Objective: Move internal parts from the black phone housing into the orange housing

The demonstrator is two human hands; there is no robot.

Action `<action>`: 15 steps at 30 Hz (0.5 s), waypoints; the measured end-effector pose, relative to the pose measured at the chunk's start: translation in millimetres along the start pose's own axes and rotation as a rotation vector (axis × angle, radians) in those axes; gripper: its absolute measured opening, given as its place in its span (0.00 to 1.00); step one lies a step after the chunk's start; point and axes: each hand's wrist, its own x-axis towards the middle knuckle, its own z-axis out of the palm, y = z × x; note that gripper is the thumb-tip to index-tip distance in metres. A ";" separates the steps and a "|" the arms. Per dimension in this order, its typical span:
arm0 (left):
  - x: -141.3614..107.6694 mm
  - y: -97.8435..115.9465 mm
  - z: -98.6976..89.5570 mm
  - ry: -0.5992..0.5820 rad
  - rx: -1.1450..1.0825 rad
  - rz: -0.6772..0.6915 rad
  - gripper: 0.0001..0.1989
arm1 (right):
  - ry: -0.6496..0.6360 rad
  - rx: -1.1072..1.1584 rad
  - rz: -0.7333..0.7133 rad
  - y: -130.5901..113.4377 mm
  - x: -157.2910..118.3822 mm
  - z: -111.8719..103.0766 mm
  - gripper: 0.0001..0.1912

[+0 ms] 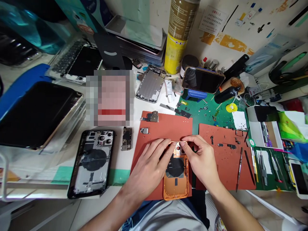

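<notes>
An orange phone back housing lies on the red-brown mat with its inside facing up. It has a black round pad in its middle and camera cut-outs at its top end. My left hand grips the upper left edge, its fingertips pressing near the camera cut-outs. At the upper right corner, my right hand pinches the rim between thumb and fingers. Whether a small part sits under the fingertips is hidden. Beyond my left hand lie a camera module and a small metal part.
A black-framed phone housing and a circuit board lie to the left. The right mat carries tweezers, a spudger and tiny parts. Behind stand a propped phone and a yellow can. Screwdrivers line the right.
</notes>
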 end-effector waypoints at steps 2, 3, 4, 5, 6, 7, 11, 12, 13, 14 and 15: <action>-0.3 -0.2 0.2 0.004 0.009 0.008 0.25 | -0.003 0.007 0.031 -1.4 0.2 0.0 0.08; -0.4 -0.3 0.1 0.007 0.012 0.014 0.25 | -0.004 0.008 0.042 -1.8 0.4 0.0 0.08; -0.5 -0.4 -0.1 0.007 0.015 0.018 0.25 | -0.006 0.005 0.050 -2.1 0.6 0.0 0.08; -0.6 -0.5 -0.3 0.006 0.017 0.020 0.25 | -0.006 0.002 0.054 -2.2 0.8 0.0 0.08; -0.7 -0.5 -0.6 0.004 0.018 0.021 0.25 | -0.007 0.004 0.055 -2.1 1.0 0.1 0.08; -0.8 -0.4 -0.7 0.001 0.018 0.018 0.25 | -0.007 0.009 0.055 -2.1 1.1 0.2 0.08; -0.8 0.1 -0.5 -0.005 0.012 0.009 0.25 | -0.011 0.032 0.052 -1.8 1.0 0.9 0.09; -0.6 0.1 -0.4 -0.005 0.010 0.009 0.25 | -0.011 0.031 0.053 -1.8 0.9 1.1 0.09; -0.5 0.2 -0.2 -0.004 0.007 0.009 0.25 | -0.009 0.028 0.053 -1.7 0.7 1.2 0.10; -0.3 0.2 0.0 -0.003 0.004 0.009 0.25 | -0.008 0.024 0.053 -1.7 0.6 1.3 0.10; -0.2 0.2 0.1 -0.004 0.003 0.007 0.25 | -0.008 0.019 0.051 -1.7 0.5 1.4 0.11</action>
